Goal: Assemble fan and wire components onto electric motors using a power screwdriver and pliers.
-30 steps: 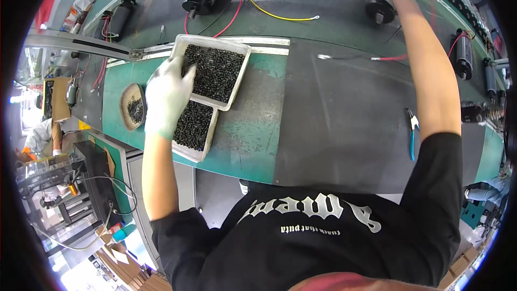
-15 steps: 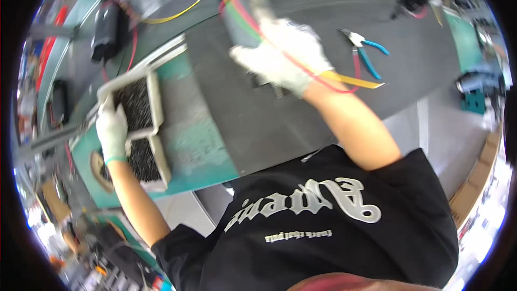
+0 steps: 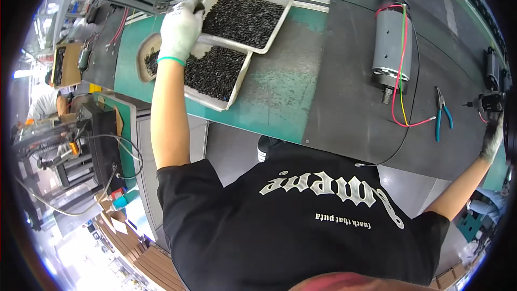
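Two white trays of small black parts sit stacked askew on the green bench: the upper tray [image 3: 280, 21] overlaps the lower tray [image 3: 237, 83]. My left hand [image 3: 180, 29], in a white glove, grips the upper tray's left corner. A grey cylindrical motor [image 3: 392, 48] with red, yellow and green wires lies alone on the dark mat [image 3: 344, 102]. My right hand [image 3: 491, 137], gloved, is stretched to the far right edge, just below a black tool [image 3: 487, 101]. Its fingers are too small and bent by the lens to read.
Blue-handled pliers [image 3: 442, 113] lie right of the motor. A round dish of black parts [image 3: 146, 60] sits left of the trays. A black machine with cables [image 3: 99, 140] stands below the bench at left. Wired parts lie along the far belt.
My right hand carried the grey motor in, left it on the mat, and has swung out to the far right. My left hand stayed at the trays.
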The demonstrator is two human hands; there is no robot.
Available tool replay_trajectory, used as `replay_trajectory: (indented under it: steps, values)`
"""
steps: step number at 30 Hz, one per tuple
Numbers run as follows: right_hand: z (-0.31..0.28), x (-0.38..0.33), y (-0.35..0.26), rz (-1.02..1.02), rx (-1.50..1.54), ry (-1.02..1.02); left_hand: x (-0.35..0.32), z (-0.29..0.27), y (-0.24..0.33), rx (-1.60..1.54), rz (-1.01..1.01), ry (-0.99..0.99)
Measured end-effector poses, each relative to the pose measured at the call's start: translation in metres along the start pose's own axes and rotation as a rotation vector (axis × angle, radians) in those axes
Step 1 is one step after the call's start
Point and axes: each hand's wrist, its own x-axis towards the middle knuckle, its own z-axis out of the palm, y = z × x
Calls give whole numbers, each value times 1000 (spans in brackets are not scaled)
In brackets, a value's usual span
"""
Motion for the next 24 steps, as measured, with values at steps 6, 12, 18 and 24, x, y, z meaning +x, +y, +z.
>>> replay_trajectory:
  steps: [6, 12, 18, 24]
  values:
    - [37, 21, 60, 293, -111, -536, 4, 3, 14, 5, 80, -65]
    - [72, -17, -14, 126, -117, -316, 25, 27, 37, -4, 171, 13]
    - [109, -73, -73, 94, 342, -53, 34, 49, 57, -9, -6, 23]
    - [156, -103, -82, 94, 419, -87, 32, 54, 80, -9, -139, 27]
